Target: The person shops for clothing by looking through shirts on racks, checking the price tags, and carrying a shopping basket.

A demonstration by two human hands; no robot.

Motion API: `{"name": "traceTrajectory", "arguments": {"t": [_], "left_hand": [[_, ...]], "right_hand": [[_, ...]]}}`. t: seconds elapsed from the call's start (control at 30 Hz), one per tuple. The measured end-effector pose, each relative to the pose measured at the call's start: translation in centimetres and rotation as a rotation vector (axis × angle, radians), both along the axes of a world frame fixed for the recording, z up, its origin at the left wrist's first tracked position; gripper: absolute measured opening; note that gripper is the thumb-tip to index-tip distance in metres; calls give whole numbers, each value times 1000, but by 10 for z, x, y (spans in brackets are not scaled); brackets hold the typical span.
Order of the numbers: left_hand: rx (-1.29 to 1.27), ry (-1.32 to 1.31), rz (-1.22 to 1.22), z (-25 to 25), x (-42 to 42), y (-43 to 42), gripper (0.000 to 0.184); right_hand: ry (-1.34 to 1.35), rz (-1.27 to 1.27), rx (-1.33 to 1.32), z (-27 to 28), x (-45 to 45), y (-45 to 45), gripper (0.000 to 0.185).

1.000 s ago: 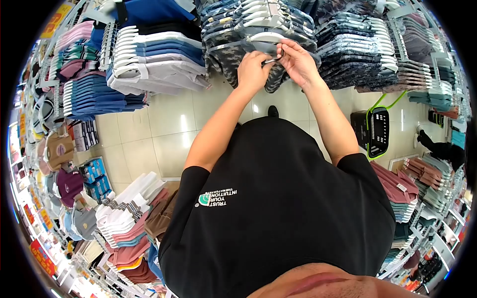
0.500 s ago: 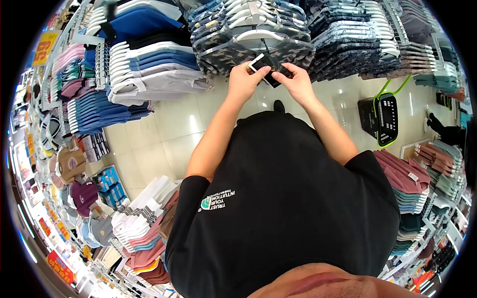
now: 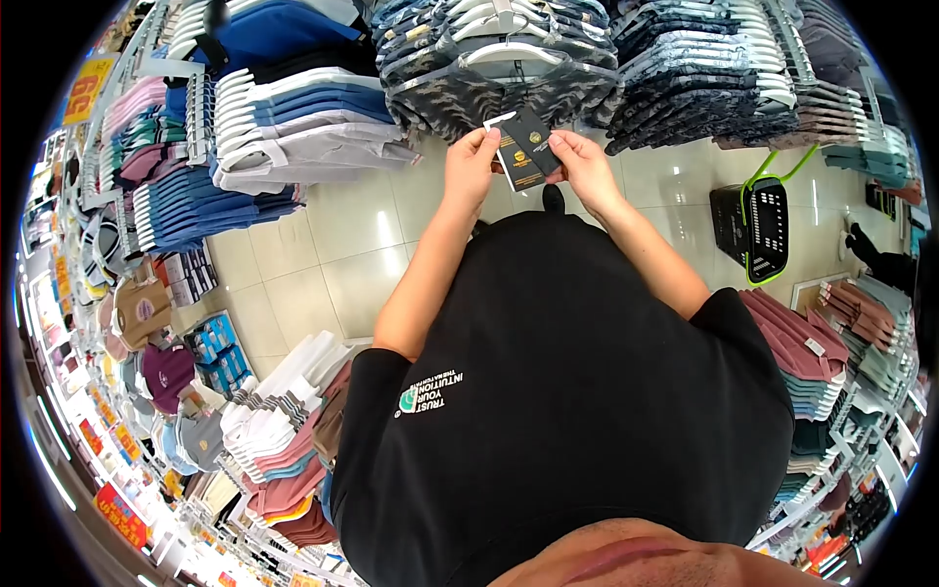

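Both my hands pinch black hang tags (image 3: pixel 526 155) printed with small gold marks, in front of the rack. My left hand (image 3: pixel 471 166) grips the tags' left side, where a white edge shows. On the right side, my right hand (image 3: pixel 582 168) has its thumb and fingers closed on the black card. Just beyond the tags hangs a dark camouflage shirt (image 3: pixel 460 103) on a white hanger (image 3: pixel 511 54), at the front of a row of similar shirts.
Grey and blue shirts (image 3: pixel 308 147) hang to the left, patterned dark ones (image 3: pixel 675 103) to the right. A black shopping basket (image 3: pixel 751 230) with green handles stands on the tiled floor (image 3: pixel 342 245). Pink shirts (image 3: pixel 797 333) hang at right. A person's dark-clothed leg (image 3: pixel 875 256) shows at far right.
The hang tags have fanned out, showing more of their black printed faces. My hands have moved slightly apart.
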State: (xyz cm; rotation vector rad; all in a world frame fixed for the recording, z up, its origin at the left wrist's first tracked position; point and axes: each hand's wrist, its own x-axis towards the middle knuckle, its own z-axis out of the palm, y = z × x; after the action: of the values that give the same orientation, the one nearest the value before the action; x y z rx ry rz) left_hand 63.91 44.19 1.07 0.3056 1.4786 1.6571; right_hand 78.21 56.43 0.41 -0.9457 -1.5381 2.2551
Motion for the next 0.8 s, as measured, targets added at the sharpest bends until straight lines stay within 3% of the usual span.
{"name": "traceTrajectory", "arguments": {"t": [0.47, 0.8], "left_hand": [[-18, -7, 145, -7, 8, -11, 17], [29, -45, 152, -11, 14, -9, 17]], "right_hand": [[10, -18, -146, -3, 5, -8, 27], [-46, 10, -36, -7, 17, -15, 19]]}}
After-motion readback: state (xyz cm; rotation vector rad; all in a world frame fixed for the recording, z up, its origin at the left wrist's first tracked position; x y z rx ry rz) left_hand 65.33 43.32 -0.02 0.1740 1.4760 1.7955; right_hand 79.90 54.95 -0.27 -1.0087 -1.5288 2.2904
